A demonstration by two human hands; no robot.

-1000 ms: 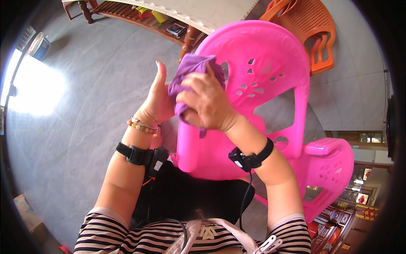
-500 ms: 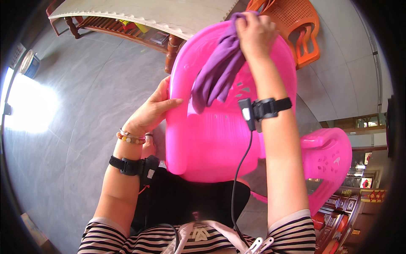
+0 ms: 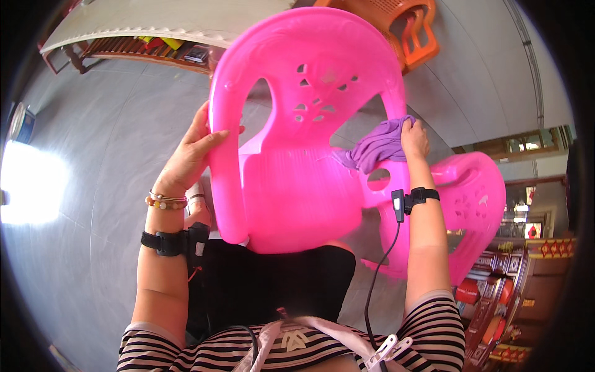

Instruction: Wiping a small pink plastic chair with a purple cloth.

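Observation:
A pink plastic armchair (image 3: 297, 192) stands before my knees, its pierced backrest at the far side. My left hand (image 3: 197, 149) grips its left armrest, thumb on top and fingers wrapped round the outer side. My right hand (image 3: 415, 139) is closed on a purple cloth (image 3: 381, 146) at the right armrest. The cloth is bunched there, and a corner of it hangs inward toward the seat. What lies under the cloth on that armrest is hidden.
A second pink chair (image 3: 477, 192) stands close on the right. Behind are orange plastic chairs (image 3: 409, 28) and a long pale-topped table (image 3: 142, 25) with a slatted lower shelf. Dark wooden furniture (image 3: 496, 291) stands at lower right. A bucket (image 3: 22, 124) is far left.
My right hand has brought the cloth from the top of the backrest down along the right side to the armrest. My left hand still holds the left armrest. The whole backrest now shows.

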